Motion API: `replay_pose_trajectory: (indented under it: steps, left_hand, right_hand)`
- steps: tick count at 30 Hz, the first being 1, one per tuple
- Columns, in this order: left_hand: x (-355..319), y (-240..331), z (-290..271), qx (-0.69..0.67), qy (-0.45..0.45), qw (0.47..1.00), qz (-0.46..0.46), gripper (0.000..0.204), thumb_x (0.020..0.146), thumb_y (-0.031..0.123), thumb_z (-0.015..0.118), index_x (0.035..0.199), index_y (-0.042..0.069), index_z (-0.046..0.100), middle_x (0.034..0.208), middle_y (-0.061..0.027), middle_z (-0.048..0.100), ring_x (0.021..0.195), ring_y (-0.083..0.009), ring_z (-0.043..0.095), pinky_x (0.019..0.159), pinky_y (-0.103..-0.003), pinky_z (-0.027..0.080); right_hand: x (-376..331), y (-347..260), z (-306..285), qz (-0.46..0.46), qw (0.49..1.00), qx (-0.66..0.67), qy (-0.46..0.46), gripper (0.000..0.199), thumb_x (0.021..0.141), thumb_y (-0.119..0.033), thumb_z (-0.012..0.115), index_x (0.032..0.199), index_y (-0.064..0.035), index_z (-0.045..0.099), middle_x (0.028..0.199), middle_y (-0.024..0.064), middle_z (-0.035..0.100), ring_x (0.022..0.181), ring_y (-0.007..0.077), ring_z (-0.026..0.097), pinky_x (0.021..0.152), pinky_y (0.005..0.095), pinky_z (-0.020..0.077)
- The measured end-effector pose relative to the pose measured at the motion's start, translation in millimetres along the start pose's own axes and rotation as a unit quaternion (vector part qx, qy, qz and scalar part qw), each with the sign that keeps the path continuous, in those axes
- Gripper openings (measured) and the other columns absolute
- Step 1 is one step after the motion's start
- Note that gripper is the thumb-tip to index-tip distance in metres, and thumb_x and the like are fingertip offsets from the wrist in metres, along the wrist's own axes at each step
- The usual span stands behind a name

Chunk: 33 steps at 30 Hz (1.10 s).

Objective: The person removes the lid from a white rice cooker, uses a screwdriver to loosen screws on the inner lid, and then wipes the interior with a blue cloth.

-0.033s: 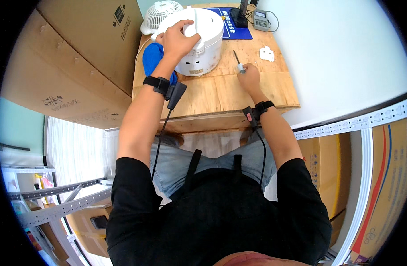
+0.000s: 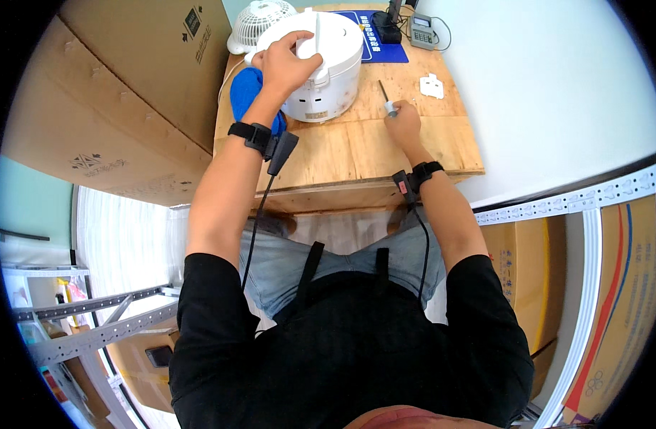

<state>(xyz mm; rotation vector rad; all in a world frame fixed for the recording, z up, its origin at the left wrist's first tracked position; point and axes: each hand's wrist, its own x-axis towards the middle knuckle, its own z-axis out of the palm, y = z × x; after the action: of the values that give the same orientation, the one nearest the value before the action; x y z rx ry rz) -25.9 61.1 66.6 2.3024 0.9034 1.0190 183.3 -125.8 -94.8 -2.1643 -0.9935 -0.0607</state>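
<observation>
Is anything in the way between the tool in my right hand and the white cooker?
Nothing visible stands between the tool in your right hand and the white cooker. The blue cloth lies left of that gap, the white plate right of it.

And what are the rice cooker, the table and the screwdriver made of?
The rice cooker looks like glossy white plastic: its side is smooth. The table seems to be plywood, bare or thinly varnished: wood grain shows. The screwdriver has a thin, dark shaft, probably metal; its pale handle, partly inside the right hand, may be plastic.
</observation>
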Motion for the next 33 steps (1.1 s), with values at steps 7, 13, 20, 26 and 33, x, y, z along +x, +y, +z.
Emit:
replay_pose_trajectory:
  steps: [7, 13, 20, 26, 33]
  left_hand:
    - [8, -20, -6, -0.062, -0.046, 0.995, 0.069, 0.046, 0.070, 0.027, 0.077, 0.115, 0.019, 0.074, 0.111, -0.0117, 0.070, 0.105, -0.0244, 0.065, 0.099, -0.038, 0.044]
    - [-21, 5, -3, 0.085, 0.027, 0.990, 0.113, 0.032, 0.086, 0.026, 0.068, 0.117, 0.025, 0.073, 0.134, -0.0155, 0.059, 0.127, -0.0323, 0.049, 0.107, -0.048, 0.032]
    - [-47, 8, 11, 0.034, 0.049, 0.990, 0.128, 0.035, 0.085, 0.021, 0.067, 0.119, 0.020, 0.072, 0.147, -0.0194, 0.045, 0.134, -0.0383, 0.039, 0.111, -0.047, 0.030]
    - [-58, -9, 10, 0.020, 0.032, 0.983, 0.182, 0.051, 0.080, 0.017, 0.070, 0.131, 0.020, 0.063, 0.154, -0.0192, 0.034, 0.142, -0.0422, 0.026, 0.116, -0.053, 0.020]
    - [-67, -21, 35, -0.051, 0.093, 0.979, 0.175, 0.049, 0.086, 0.023, 0.063, 0.134, 0.012, 0.058, 0.152, -0.0197, 0.033, 0.145, -0.0436, 0.016, 0.117, -0.056, 0.013]
  right_hand:
    - [7, 9, -1, -0.005, 1.000, 0.020, 0.017, 0.035, 0.073, -0.007, 0.073, 0.107, -0.0028, 0.065, 0.100, 0.0212, 0.062, 0.096, 0.0394, 0.060, 0.084, 0.0458, 0.0498]
    - [19, -9, -17, -0.070, 0.992, 0.057, 0.091, 0.048, 0.073, -0.009, 0.076, 0.117, -0.0042, 0.060, 0.109, 0.0169, 0.059, 0.104, 0.0348, 0.057, 0.088, 0.0453, 0.0481]
    - [17, -120, -43, -0.174, 0.939, 0.291, 0.056, 0.083, 0.074, -0.012, 0.078, 0.146, -0.0120, 0.039, 0.147, 0.0206, 0.031, 0.137, 0.0387, 0.031, 0.113, 0.0499, 0.0279]
    - [15, -132, -8, -0.141, 0.932, 0.332, 0.039, 0.089, 0.072, -0.014, 0.079, 0.149, -0.0159, 0.036, 0.152, 0.0238, 0.020, 0.139, 0.0452, 0.024, 0.115, 0.0515, 0.0228]
    - [25, -133, -17, -0.260, 0.935, 0.228, 0.083, 0.068, 0.068, -0.013, 0.078, 0.133, -0.0186, 0.058, 0.149, 0.0188, 0.032, 0.139, 0.0450, 0.024, 0.113, 0.0551, 0.0224]
